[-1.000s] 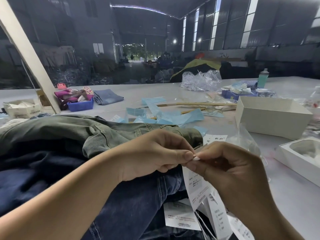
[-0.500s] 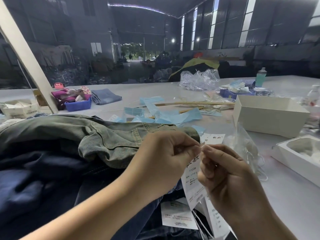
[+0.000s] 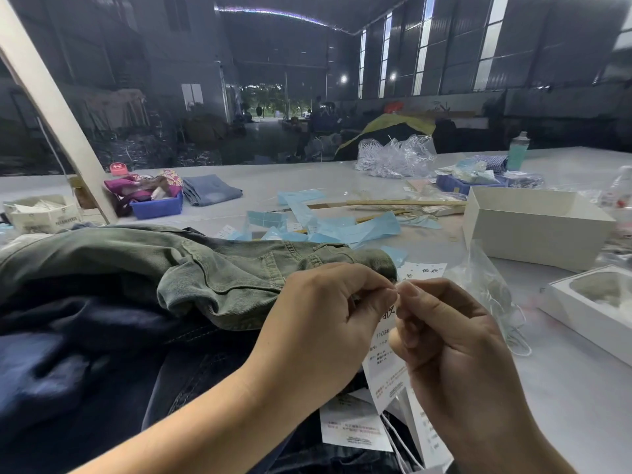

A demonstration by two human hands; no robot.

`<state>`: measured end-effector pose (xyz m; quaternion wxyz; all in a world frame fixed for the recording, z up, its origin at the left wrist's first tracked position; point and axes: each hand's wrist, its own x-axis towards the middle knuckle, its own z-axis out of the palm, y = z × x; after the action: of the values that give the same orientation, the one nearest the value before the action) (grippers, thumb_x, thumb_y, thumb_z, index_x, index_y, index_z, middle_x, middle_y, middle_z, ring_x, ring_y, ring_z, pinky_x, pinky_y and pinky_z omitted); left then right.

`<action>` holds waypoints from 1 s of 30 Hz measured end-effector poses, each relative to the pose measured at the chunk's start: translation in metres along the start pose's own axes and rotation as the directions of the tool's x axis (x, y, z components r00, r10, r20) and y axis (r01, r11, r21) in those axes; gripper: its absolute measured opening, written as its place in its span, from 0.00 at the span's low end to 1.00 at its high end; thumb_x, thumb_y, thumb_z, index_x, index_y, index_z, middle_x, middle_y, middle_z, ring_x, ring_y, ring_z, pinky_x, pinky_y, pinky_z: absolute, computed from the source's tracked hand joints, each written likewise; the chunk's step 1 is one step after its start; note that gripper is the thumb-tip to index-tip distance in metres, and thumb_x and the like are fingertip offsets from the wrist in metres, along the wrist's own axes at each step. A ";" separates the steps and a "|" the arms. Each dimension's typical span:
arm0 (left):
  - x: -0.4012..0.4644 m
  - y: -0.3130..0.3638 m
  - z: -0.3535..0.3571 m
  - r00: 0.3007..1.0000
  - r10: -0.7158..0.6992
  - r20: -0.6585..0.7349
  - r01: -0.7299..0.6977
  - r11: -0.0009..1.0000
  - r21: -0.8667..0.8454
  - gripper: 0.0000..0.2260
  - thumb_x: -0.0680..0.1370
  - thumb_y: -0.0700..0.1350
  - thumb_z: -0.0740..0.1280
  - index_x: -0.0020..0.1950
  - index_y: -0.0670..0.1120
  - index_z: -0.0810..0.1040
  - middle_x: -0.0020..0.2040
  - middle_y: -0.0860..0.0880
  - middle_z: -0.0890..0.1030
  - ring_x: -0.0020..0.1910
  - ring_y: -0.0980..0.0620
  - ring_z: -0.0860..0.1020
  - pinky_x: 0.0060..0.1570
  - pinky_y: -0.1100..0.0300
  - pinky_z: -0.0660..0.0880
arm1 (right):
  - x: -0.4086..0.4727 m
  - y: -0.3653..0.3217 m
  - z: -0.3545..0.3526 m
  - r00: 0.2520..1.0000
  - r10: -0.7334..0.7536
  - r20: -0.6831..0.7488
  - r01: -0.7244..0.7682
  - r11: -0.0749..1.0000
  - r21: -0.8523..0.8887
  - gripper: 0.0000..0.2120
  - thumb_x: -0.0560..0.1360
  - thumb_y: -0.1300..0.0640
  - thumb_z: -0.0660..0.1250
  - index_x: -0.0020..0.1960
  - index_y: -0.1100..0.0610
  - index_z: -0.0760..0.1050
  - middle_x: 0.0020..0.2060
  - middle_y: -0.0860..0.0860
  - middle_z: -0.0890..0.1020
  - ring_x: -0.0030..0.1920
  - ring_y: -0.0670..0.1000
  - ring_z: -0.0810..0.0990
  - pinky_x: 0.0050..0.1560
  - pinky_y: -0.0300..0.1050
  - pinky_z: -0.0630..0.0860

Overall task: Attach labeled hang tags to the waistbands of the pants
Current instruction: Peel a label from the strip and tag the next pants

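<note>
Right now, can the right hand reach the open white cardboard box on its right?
Probably yes: nothing stands between the right hand and the white cardboard box, but its fingers pinch the hang tag's string.

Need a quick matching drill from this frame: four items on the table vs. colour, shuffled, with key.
Things:
1. top pants
2. small bin
3. open box
4. bottle

Colours:
A. white
B. teal
C. olive green
D. blue

Pairs: 1-C, 2-D, 3-A, 4-B
</note>
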<state>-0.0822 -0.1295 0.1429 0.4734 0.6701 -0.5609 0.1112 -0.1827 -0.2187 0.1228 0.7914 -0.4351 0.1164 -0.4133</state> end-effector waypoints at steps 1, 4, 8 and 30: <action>0.000 0.000 0.000 1.000 0.005 0.000 -0.005 1.000 0.000 0.02 0.75 0.44 0.74 0.45 0.50 0.86 0.32 0.67 0.75 0.34 0.72 0.74 0.36 0.79 0.66 | 0.000 -0.001 0.000 1.000 -0.011 0.002 0.012 1.000 -0.024 0.08 0.56 0.58 0.75 0.34 0.59 0.80 0.26 0.56 0.74 0.22 0.47 0.67 0.21 0.37 0.65; -0.001 -0.001 0.000 1.000 0.009 -0.003 -0.009 1.000 -0.015 0.02 0.75 0.44 0.73 0.46 0.51 0.85 0.34 0.65 0.77 0.35 0.71 0.74 0.37 0.79 0.66 | -0.001 -0.001 -0.001 0.998 -0.057 0.012 0.058 0.991 -0.121 0.07 0.58 0.56 0.75 0.33 0.58 0.81 0.26 0.57 0.73 0.23 0.48 0.67 0.22 0.38 0.65; -0.002 -0.003 0.001 1.000 -0.003 -0.012 0.003 0.999 -0.043 0.02 0.76 0.44 0.72 0.46 0.51 0.85 0.34 0.67 0.76 0.35 0.72 0.74 0.37 0.80 0.66 | 0.001 -0.001 -0.003 0.996 -0.081 0.027 0.084 0.985 -0.150 0.08 0.59 0.55 0.75 0.34 0.57 0.81 0.26 0.57 0.72 0.23 0.48 0.67 0.23 0.39 0.65; 0.008 -0.019 -0.007 0.969 -0.143 0.204 0.205 0.921 -0.331 0.10 0.68 0.59 0.70 0.44 0.56 0.82 0.37 0.56 0.79 0.33 0.61 0.72 0.35 0.69 0.71 | 0.009 -0.004 -0.008 0.980 0.077 0.183 -0.060 0.994 -0.097 0.08 0.56 0.62 0.76 0.32 0.60 0.77 0.26 0.56 0.71 0.23 0.49 0.65 0.23 0.38 0.62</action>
<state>-0.0605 -0.1310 0.1421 0.5417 0.6297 -0.5491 -0.0925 -0.1834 -0.2312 0.1231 0.7919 -0.5031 0.0754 -0.3377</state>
